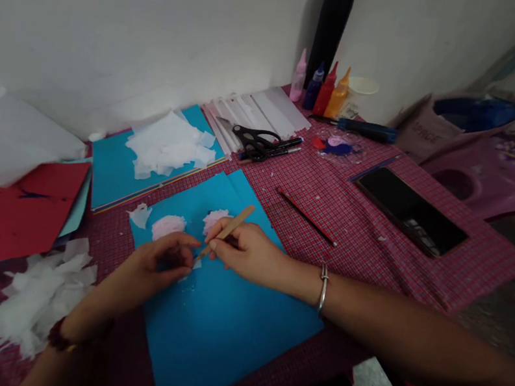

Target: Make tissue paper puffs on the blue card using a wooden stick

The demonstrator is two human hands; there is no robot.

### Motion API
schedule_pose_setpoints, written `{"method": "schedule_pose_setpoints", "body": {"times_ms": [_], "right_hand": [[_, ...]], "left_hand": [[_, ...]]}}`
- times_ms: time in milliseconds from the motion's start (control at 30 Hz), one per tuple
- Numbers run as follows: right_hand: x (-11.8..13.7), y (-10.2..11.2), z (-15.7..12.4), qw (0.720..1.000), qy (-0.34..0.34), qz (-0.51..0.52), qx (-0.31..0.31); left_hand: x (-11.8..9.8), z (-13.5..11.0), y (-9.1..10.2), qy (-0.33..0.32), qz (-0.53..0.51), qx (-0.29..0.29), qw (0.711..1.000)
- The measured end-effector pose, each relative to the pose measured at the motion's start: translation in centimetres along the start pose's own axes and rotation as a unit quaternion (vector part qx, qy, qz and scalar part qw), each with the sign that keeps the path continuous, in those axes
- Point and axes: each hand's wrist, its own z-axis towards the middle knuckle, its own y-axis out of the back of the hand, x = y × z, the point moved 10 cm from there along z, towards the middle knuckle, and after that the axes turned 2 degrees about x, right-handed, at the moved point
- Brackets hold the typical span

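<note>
A blue paper sheet (pixel 225 326) lies on the red checked cloth in front of me. My right hand (pixel 245 253) grips a thin wooden brush (pixel 226 230) like a pen, its tip down on the sheet. Fingers of my left hand (pixel 154 264) are pinched together at the brush tip, pressing a small bit of white tissue on the sheet. Two pinkish tissue blobs (pixel 168 225) sit on the sheet just beyond my hands, and a white scrap (pixel 140 214) lies at its left edge.
Torn white tissue (pixel 40 295) is heaped at left, more on another blue sheet (pixel 169 145). Red paper (pixel 12 211) lies far left. Scissors (pixel 254 140), paint bottles (pixel 319 88), a paint palette (pixel 337 147), a red pencil (pixel 306 215) and a black phone (pixel 410 210) lie beyond.
</note>
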Motion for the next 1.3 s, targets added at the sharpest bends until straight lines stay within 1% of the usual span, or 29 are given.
{"method": "schedule_pose_setpoints", "body": {"times_ms": [167,267,467,633,800,1033,1200,1300], "right_hand": [[-0.3,-0.5,0.0,1.000,-0.005,-0.026,0.016],[-0.6,-0.8,0.0,0.998,-0.014,-0.045,0.032],[-0.6,-0.7,0.0,0.999,-0.014,-0.043,0.024],[-0.5,-1.1,0.0,0.998,-0.018,-0.046,0.040],[-1.1,-1.7,-0.1,0.997,-0.038,-0.031,0.051],[-2.1,-2.6,-0.4,0.995,-0.075,0.033,0.064],[-2.4,-3.0,-0.4,0.992,-0.089,0.060,0.067],[-2.4,-3.1,-0.5,0.991,-0.094,0.068,0.067]], "left_hand": [[0.1,0.1,-0.4,0.005,0.045,0.019,0.999],[0.0,0.1,-0.4,0.000,0.051,0.019,0.999],[0.3,0.1,-0.3,0.009,0.025,0.014,1.000],[0.2,0.1,-0.5,0.003,-0.008,0.029,1.000],[0.1,0.2,-0.7,0.006,-0.022,0.038,0.999],[-0.4,0.3,-0.9,-0.005,-0.041,0.040,0.998],[-0.6,0.4,-0.9,-0.013,-0.079,0.037,0.996],[-0.3,0.5,-0.6,-0.017,-0.112,0.030,0.993]]}}
